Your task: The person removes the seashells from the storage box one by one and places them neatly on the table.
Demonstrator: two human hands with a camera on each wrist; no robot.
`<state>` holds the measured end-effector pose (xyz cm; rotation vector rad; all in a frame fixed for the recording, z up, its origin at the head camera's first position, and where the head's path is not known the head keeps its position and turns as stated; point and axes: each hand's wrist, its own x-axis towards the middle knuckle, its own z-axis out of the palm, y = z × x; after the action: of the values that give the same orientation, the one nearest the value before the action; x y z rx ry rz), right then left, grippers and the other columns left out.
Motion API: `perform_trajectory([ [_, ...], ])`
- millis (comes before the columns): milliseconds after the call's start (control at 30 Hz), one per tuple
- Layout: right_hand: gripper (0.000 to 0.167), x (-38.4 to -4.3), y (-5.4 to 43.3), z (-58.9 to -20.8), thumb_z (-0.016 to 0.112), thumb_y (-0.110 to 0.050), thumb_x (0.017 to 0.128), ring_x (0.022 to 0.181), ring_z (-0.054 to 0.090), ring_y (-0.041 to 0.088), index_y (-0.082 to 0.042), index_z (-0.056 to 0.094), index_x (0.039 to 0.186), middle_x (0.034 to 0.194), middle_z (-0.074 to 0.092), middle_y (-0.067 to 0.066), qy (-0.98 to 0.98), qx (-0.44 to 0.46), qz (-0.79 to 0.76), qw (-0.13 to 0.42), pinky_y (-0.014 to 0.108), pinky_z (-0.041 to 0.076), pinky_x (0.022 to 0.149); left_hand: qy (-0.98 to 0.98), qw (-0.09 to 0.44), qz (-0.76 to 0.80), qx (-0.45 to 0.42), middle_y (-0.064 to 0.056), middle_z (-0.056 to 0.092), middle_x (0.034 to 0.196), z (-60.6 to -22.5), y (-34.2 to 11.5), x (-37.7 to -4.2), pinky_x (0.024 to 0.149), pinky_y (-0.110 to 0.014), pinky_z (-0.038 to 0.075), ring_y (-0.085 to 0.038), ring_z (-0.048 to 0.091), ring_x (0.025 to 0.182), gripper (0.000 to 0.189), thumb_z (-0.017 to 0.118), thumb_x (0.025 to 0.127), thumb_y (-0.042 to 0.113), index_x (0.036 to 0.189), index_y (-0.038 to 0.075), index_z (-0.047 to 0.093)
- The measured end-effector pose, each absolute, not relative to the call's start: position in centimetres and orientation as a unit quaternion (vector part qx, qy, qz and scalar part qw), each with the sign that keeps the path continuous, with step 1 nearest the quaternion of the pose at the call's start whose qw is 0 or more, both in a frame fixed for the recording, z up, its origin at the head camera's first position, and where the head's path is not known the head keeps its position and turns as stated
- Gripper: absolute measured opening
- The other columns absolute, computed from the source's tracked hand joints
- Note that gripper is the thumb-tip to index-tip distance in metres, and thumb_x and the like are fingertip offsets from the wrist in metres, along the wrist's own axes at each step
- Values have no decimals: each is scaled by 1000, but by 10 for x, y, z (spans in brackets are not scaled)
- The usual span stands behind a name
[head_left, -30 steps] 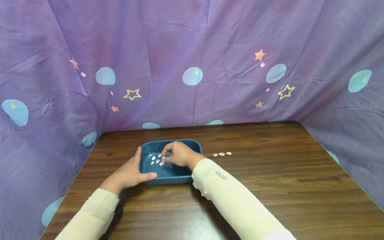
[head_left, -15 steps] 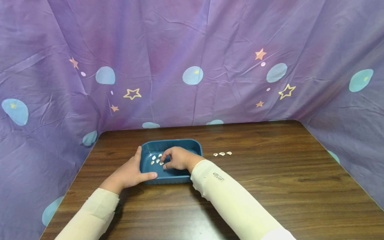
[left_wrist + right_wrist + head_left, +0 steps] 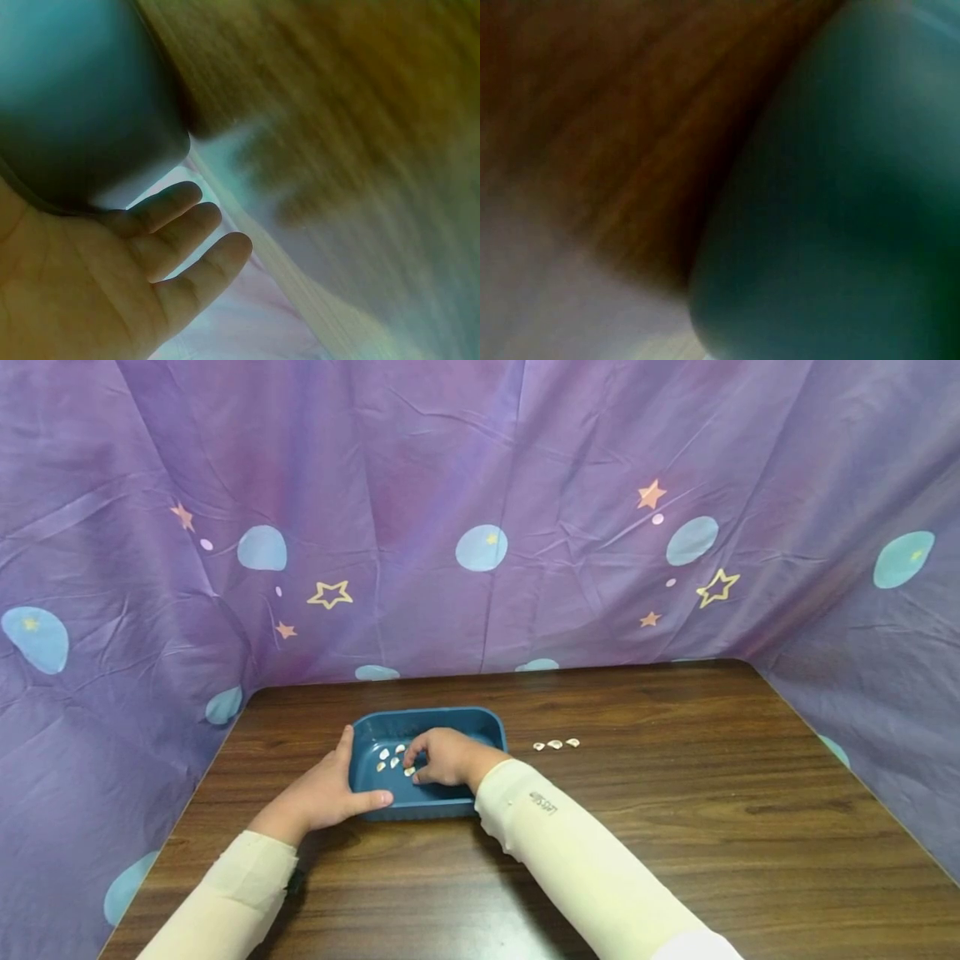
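In the head view my left hand (image 3: 322, 789) rests at the left end of a blue rectangular plastic box (image 3: 435, 812), thumb laid on its front rim. The left wrist view shows this hand's palm against the box and three fairly straight fingers (image 3: 202, 274). My right hand (image 3: 446, 757) reaches down into the box, its thumb and forefinger closed around a small white shell (image 3: 408, 772). Several similar shells (image 3: 394, 762) lie on the box floor just left of these fingertips. The right wrist view shows only the blurred box wall (image 3: 832, 195), without the hand.
A short row of three small shells (image 3: 555, 745) lies on the dark wooden table (image 3: 675, 793), right of the box. Purple cloth (image 3: 405, 485) printed with stars and blue shapes hangs behind the table and along both sides.
My right hand has lowered slightly towards me inside the box. The shell at its fingertips has shifted a little right and nearer. The left hand and box stay in place.
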<state>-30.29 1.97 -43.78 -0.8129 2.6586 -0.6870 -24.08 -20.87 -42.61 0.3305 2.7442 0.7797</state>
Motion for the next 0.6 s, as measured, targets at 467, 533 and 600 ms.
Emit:
perform_trajectory([
  [467,14,-304,21,-438,86,-19,89,86,60,12,-21,73,87,88,70,-7,929,-262,-229,127,33,51,92,946,132,274,112,-40,12,168,-427,-210,-242,123,-65,28,-54,25,154,137,75,88,66,163,-9,-11],
  [533,14,-305,21,-438,86,-19,89,85,59,12,-22,73,87,89,70,-8,929,-258,-232,130,33,51,91,946,135,275,111,-40,11,168,-427,-210,-241,123,-65,28,-54,25,155,137,75,88,67,163,-9,-12],
  [600,13,-305,21,-438,86,-19,89,85,59,11,-23,73,88,91,70,-8,928,-254,-235,136,33,51,92,945,136,275,110,-40,11,168,-427,-210,-241,123,-65,28,-54,24,155,138,74,88,67,163,-9,-12],
])
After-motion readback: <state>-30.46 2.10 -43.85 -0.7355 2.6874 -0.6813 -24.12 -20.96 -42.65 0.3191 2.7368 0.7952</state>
